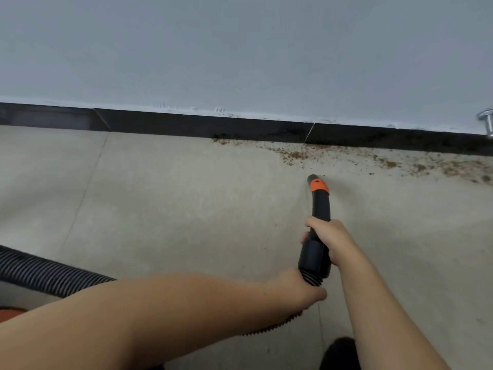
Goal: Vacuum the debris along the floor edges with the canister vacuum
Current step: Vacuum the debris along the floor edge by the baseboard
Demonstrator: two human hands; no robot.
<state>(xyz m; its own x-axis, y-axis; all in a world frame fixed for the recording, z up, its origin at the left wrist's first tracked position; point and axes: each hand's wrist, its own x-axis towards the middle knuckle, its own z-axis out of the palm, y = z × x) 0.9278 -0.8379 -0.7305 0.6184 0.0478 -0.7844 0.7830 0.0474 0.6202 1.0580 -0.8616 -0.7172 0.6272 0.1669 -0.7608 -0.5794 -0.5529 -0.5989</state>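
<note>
A black vacuum nozzle [318, 209] with an orange collar points at the floor just short of the wall. My right hand [332, 237] grips the nozzle's curved handle from the right. My left hand [298, 289] grips the ribbed hose [45, 273] where it joins the handle's cuff. Brown crumbly debris [381, 160] lies in a band along the dark baseboard [186, 124], from the middle to the right edge. The nozzle tip sits a little below that band, near its left part. An orange bit of the canister [10, 313] shows at the lower left.
The floor is grey tile [173, 204] with thin joints. A pale wall [240, 49] rises above the baseboard. A metal fitting [486, 124] sticks out of the wall at the far right. A dark shoe [338, 353] shows at the bottom.
</note>
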